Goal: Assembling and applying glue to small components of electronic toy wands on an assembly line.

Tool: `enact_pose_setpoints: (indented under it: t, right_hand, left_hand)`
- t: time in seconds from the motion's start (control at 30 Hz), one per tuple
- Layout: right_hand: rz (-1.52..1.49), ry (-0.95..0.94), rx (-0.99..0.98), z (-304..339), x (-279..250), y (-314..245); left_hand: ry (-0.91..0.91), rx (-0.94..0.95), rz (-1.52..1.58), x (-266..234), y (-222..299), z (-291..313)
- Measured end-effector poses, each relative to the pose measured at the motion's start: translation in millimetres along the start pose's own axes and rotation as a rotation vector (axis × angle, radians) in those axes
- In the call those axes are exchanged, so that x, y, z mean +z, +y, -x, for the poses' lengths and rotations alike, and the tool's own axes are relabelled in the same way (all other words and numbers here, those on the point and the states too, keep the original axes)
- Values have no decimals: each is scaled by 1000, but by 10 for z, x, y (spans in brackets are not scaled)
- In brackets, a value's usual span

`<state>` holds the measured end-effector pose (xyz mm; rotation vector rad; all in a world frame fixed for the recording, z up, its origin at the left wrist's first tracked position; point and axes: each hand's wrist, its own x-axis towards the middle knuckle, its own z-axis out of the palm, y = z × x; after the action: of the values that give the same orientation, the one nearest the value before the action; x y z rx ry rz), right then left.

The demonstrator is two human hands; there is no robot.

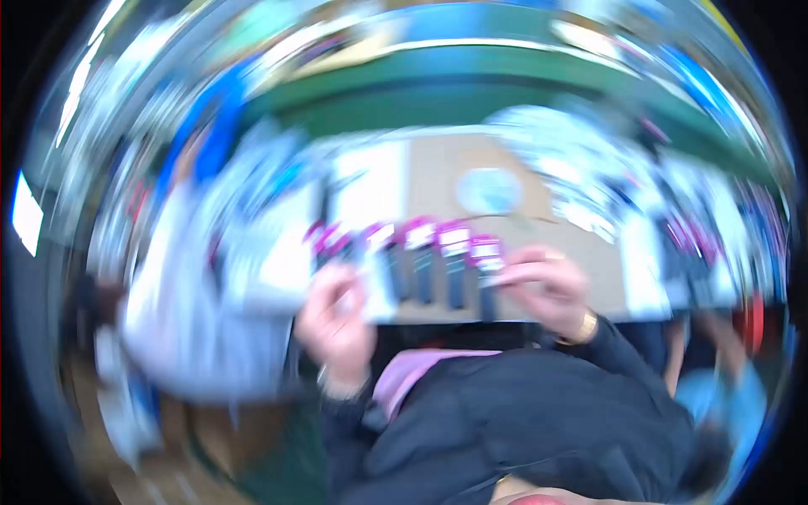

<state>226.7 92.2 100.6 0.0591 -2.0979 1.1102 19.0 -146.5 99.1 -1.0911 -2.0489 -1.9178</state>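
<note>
Several narrow dark pieces with pink-and-white tops (421, 234) lie side by side in a row near the table's front edge. Blur hides their exact kind. My right hand (549, 289) has its fingertips at the right edge of the rightmost dark piece (486, 286), just below its top, and appears to pinch it. Below the row's left end, my left hand (335, 316) is curled, thumb and fingertip close together. Whether anything is between those fingers is too smeared to see.
A round pale, clear-looking thing (490, 191) lies on the brown tabletop (438, 172) beyond the row. Shiny clear plastic-looking packs (572, 181) are heaped at the back right. On the left stands a person in a pale garment (198, 295); another person in light blue (724, 396) is at the right.
</note>
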Motion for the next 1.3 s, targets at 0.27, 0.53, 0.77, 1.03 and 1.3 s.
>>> enact_pose_setpoints:
  t: [0.27, 0.53, 0.77, 1.03, 1.3]
  right_hand:
    - [223, 555, 74, 1067, -23, -618]
    - [474, 809, 137, 1482, 771, -1455]
    - [534, 806, 34, 1404, 1095, -1618]
    - [527, 731, 144, 1655, 974, -1560]
    - [460, 732, 159, 1856, 794, -1488]
  left_hand:
    - [-431, -83, 166, 689, 33, -429]
    - [-829, 433, 196, 869, 187, -570]
    - [-908, 984, -18, 838, -141, -615]
    - [-868, 140, 324, 881, 145, -138]
    - [-884, 58, 205, 1103, 75, -36]
